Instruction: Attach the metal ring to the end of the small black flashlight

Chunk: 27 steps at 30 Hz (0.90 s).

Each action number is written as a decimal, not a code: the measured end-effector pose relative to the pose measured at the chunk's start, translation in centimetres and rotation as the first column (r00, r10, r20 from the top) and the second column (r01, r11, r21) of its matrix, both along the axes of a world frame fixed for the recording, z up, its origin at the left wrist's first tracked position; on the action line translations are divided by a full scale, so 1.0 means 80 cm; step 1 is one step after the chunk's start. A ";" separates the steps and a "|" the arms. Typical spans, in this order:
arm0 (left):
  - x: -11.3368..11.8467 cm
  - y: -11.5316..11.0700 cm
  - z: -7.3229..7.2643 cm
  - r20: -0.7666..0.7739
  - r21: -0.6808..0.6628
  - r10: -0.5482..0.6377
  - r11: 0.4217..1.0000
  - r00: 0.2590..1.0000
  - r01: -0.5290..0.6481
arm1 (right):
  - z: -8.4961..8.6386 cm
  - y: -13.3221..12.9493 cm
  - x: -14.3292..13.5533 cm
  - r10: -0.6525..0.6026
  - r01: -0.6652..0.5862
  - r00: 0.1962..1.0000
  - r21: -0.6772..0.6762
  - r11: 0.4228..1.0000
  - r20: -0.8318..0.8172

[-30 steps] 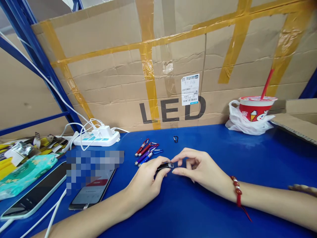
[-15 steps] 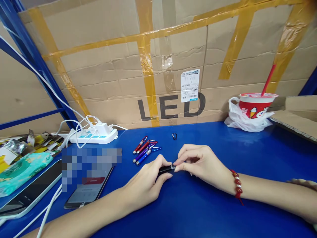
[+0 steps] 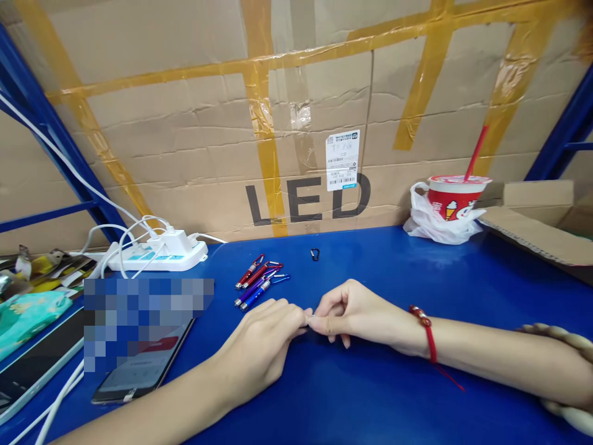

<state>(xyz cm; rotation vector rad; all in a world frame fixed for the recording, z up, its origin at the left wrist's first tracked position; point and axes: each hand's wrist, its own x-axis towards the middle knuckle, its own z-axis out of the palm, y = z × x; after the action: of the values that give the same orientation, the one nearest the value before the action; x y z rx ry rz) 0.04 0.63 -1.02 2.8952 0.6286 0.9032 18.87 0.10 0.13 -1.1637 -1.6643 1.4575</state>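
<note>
Over the middle of the blue table (image 3: 324,395), my left hand (image 3: 266,337) is closed, its back turned up and hiding most of what it holds. My right hand (image 3: 345,315) pinches a small, thin, silvery piece (image 3: 312,316) between thumb and forefinger, right at the left fingertips. Beyond my left hand lie several small metal torches with clips, among them a red one (image 3: 250,272), a purple one (image 3: 252,291) and a blue one (image 3: 256,296). A small black carabiner (image 3: 315,254) lies alone behind my hands.
A white power strip (image 3: 171,250) with cables stands at the back left, near two phones, the nearer one (image 3: 139,371) partly blurred. A red cup (image 3: 456,198) in a plastic bag and an open carton (image 3: 537,232) are at the right. Behind stands a large cardboard sheet (image 3: 194,154).
The view has shifted, so the things appear further left. My left hand has rolled over and now covers the black piece seen between its fingers before; my right wrist has turned too.
</note>
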 end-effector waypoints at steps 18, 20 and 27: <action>0.003 -0.003 0.009 -0.032 -0.231 0.118 0.965 0.992 -0.123 | 0.007 0.018 0.015 0.148 -0.154 0.987 -0.111 0.982 -0.065; 0.003 -0.003 0.009 -0.044 -0.202 0.108 0.973 0.993 -0.115 | 0.007 0.017 0.014 0.152 -0.157 0.987 -0.107 0.982 -0.049; 0.001 -0.001 0.005 -0.034 -0.122 0.030 0.992 0.999 -0.034 | 0.003 0.011 0.008 0.124 -0.118 0.990 -0.088 0.989 0.065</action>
<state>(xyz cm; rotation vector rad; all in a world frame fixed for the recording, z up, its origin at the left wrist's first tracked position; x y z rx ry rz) 0.12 0.54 -0.64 2.8038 0.7083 0.7931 19.47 1.00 0.37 -1.1897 -1.7639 1.5922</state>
